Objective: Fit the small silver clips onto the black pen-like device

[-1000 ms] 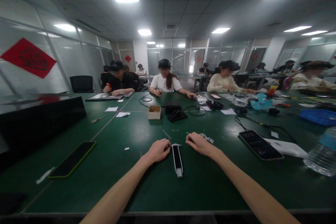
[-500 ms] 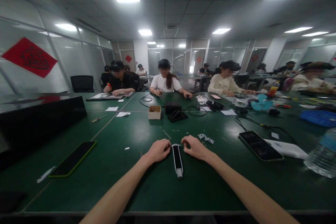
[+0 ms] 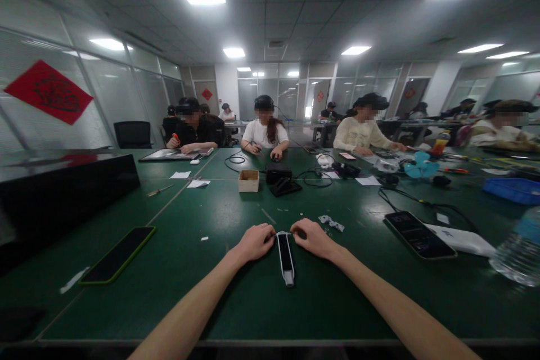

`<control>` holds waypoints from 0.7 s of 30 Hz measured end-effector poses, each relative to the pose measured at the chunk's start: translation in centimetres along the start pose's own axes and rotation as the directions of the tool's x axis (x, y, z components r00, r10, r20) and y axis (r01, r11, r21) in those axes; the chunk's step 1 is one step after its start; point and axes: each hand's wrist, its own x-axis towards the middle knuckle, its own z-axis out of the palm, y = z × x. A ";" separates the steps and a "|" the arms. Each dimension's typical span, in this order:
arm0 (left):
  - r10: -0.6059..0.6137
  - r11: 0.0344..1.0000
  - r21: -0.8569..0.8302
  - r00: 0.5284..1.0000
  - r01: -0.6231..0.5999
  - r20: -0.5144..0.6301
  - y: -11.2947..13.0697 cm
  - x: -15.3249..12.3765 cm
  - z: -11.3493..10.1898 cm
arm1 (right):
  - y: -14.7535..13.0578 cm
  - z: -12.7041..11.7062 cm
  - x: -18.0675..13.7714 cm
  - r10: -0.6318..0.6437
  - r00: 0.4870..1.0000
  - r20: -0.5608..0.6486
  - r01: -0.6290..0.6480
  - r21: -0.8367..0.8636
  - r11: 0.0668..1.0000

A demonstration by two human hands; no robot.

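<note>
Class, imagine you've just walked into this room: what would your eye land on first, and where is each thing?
First, the left hand and right hand, fingertips meeting at the far end of a slim white-edged black oblong device lying lengthwise mid-front on the dark green table. Next, the red diamond-shaped paper sign on the glass wall at upper left, and the seated people in black headsets along the table's far side.
</note>
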 end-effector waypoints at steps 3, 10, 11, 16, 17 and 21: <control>-0.002 1.000 0.000 1.000 0.002 0.009 0.0 0.0 -0.1 | -0.2 -0.4 -0.1 0.000 1.000 0.021 0.000 0.009 1.000; -0.005 1.000 0.002 1.000 0.005 0.000 0.1 -0.1 -0.1 | 0.2 -0.5 0.0 -0.019 0.999 0.042 0.018 0.021 1.000; -0.005 1.000 0.005 1.000 0.005 -0.001 0.1 -0.1 -0.1 | 0.3 -0.4 0.0 -0.021 0.999 0.038 0.020 0.018 1.000; 0.008 1.000 0.001 1.000 -0.008 -0.014 -0.2 0.0 0.2 | 0.0 -0.5 0.0 -0.013 1.000 0.029 0.012 0.005 1.000; 0.006 1.000 -0.001 1.000 -0.006 -0.012 -0.1 0.0 0.2 | -0.2 -0.6 0.0 -0.008 0.999 0.031 0.008 0.008 1.000; -0.003 1.000 -0.003 1.000 0.003 0.000 0.1 0.0 -0.1 | -0.5 -0.8 -0.1 -0.007 0.999 0.037 0.007 0.013 1.000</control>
